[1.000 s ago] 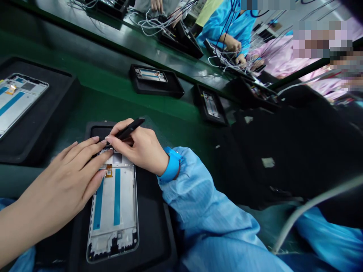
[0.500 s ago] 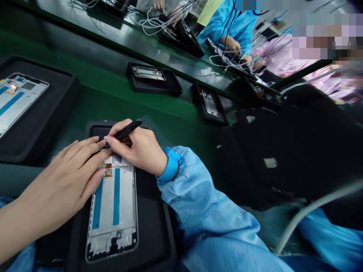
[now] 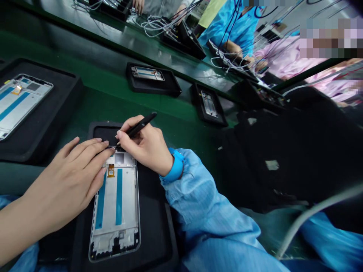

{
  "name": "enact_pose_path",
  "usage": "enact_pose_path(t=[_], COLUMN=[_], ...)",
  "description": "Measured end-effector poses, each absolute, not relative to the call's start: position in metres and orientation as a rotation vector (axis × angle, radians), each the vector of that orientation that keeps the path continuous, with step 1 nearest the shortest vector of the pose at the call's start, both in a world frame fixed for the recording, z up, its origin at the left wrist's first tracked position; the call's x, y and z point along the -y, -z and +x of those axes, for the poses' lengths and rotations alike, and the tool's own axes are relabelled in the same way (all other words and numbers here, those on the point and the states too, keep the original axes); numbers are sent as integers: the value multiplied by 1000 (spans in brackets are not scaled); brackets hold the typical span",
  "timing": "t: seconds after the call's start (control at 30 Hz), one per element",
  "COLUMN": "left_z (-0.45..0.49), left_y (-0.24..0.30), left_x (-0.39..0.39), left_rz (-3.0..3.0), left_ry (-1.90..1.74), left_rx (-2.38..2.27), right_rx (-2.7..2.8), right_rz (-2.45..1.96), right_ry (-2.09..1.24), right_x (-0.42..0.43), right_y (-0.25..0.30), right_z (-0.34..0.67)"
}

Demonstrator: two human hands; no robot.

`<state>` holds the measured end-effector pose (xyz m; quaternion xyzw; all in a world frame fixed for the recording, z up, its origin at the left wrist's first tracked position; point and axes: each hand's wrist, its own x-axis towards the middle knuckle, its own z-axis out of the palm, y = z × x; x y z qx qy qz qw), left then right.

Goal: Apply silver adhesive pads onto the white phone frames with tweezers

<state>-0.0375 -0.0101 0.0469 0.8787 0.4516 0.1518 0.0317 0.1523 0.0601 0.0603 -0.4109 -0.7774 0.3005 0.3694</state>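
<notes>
A smartphone frame (image 3: 116, 204) with a silver rim, white backing, blue strips and a small orange flex tag (image 3: 111, 170) lies in a black tray (image 3: 159, 241). My left hand (image 3: 65, 181) rests its fingertips on the frame's top end, holding nothing. My right hand (image 3: 147, 149) grips black tweezers (image 3: 140, 124), with their tip close to the same end and partly hidden by my fingers. A blue wrist strap (image 3: 176, 166) circles my right wrist, above a light blue sleeve (image 3: 207, 215).
Another phone frame (image 3: 19, 102) lies in a black tray (image 3: 39, 121) at left, and smaller trays stand along the green bench (image 3: 113, 105). Co-workers in blue and pink smocks work among white cables at the back. A dark mat (image 3: 283, 158) and grey cable (image 3: 312, 215) lie right.
My right hand and tweezers have shifted up and to the right, away from the frame's top end. My left hand stays on the frame, and the view has swung slightly.
</notes>
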Motion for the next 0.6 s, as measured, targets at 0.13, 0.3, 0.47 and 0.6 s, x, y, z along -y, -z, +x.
enact_pose_path(t=[0.13,0.3,0.47,0.6], left_z=[-37,-37,-39,-39], left_y=[-48,-50,-48,-46], left_x=[10,10,11,12], left_rz=[2723,2739,2725,2711], left_ry=[-459,-439,-423,-444], left_rx=[-1378,-1367,-1394,-1421], right_rx=[2075,2319,2175,1972], right_rz=[-1054,-915,-968,-1011], right_ry=[-705,-604,-798,-997], right_x=[-60,-60,-69,-72], right_y=[-63,-69,-61,-54], right_z=[151,149,156,161])
